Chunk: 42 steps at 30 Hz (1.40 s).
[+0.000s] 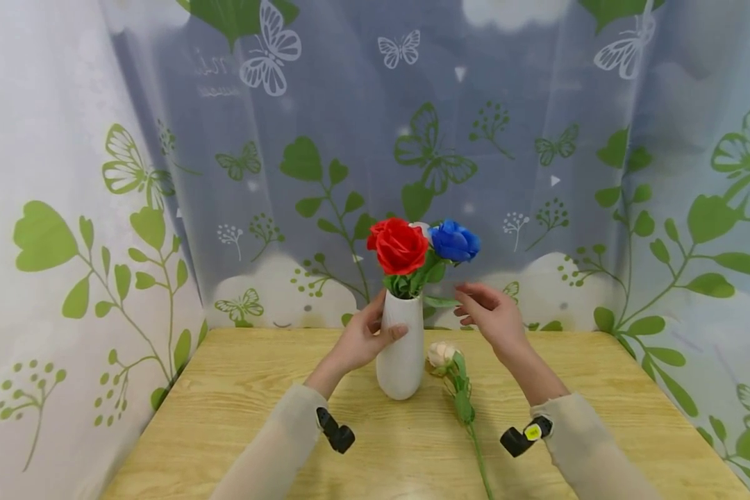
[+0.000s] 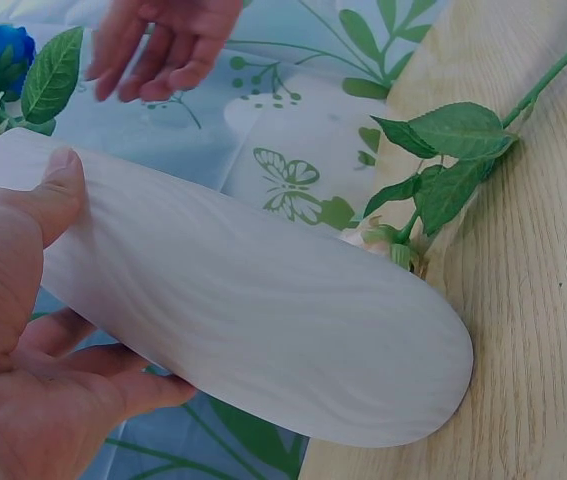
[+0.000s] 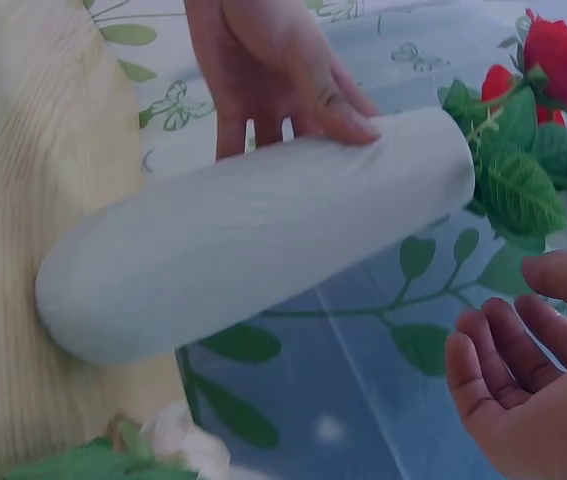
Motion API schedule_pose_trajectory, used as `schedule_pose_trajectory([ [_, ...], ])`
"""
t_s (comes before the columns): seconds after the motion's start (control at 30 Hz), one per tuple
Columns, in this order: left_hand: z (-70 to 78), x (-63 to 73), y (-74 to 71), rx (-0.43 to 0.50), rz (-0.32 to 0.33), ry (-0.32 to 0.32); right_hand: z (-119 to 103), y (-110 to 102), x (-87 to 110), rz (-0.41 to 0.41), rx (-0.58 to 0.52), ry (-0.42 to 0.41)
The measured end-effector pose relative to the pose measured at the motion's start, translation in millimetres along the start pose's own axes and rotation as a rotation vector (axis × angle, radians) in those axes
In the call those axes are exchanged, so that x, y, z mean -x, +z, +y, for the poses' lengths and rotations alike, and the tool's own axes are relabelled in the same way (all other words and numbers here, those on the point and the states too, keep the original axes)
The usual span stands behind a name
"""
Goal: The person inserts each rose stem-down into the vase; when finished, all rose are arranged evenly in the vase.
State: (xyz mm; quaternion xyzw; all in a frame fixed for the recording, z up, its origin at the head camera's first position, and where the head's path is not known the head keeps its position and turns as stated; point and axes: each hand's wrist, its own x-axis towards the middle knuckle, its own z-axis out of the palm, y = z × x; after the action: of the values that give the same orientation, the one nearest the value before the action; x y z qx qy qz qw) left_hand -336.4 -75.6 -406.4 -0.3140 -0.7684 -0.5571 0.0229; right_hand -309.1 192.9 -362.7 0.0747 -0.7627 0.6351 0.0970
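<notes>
A white ribbed vase [image 1: 401, 354] stands upright on the wooden table. My left hand [image 1: 367, 335] grips it near the top, thumb across the front and fingers round the far side, as the left wrist view also shows. Out of the vase rise a red rose [image 1: 400, 246], a blue rose [image 1: 455, 241] and a white flower [image 1: 420, 227] mostly hidden behind them. My right hand [image 1: 490, 318] hovers right of the vase mouth, close to a green leaf [image 1: 440, 302]. In the right wrist view its fingers [image 3: 508, 350] are loosely bent and hold nothing.
A cream rose [image 1: 442, 354] lies on the table right of the vase, its green stem [image 1: 480, 462] reaching toward the front edge. Behind the table [image 1: 256, 389] hangs a curtain [image 1: 350, 90] printed with leaves and butterflies; similar cloth closes both sides.
</notes>
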Motion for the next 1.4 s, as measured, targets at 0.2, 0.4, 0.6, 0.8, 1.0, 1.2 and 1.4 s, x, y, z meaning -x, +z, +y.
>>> schedule_pose_trajectory([
  [0.2, 0.1, 0.6, 0.0, -0.002, -0.002, -0.012, 16, -16, 8.9, -0.046, -0.05, 0.041],
  [0.4, -0.1, 0.8, 0.1, 0.006, -0.002, -0.012, 36, -26, 17.1, -0.116, -0.031, 0.073],
  [0.6, 0.1, 0.7, 0.0, 0.012, -0.006, -0.022, 58, -31, 29.1, -0.19, -0.028, 0.145],
  [0.8, -0.7, 0.1, -0.5, 0.007, 0.0, 0.001, 78, -30, 40.1, -0.236, -0.018, 0.182],
  [1.0, -1.4, -0.2, -0.3, 0.014, -0.004, 0.0, 97, -30, 46.8, -0.261, -0.005, 0.216],
  [1.2, -1.4, -0.7, -0.4, 0.011, -0.002, 0.007, 118, -30, 49.9, -0.314, 0.042, 0.237],
  [1.4, -1.8, -0.4, -0.3, 0.009, -0.008, -0.007, 129, -23, 55.2, -0.276, 0.194, 0.227],
])
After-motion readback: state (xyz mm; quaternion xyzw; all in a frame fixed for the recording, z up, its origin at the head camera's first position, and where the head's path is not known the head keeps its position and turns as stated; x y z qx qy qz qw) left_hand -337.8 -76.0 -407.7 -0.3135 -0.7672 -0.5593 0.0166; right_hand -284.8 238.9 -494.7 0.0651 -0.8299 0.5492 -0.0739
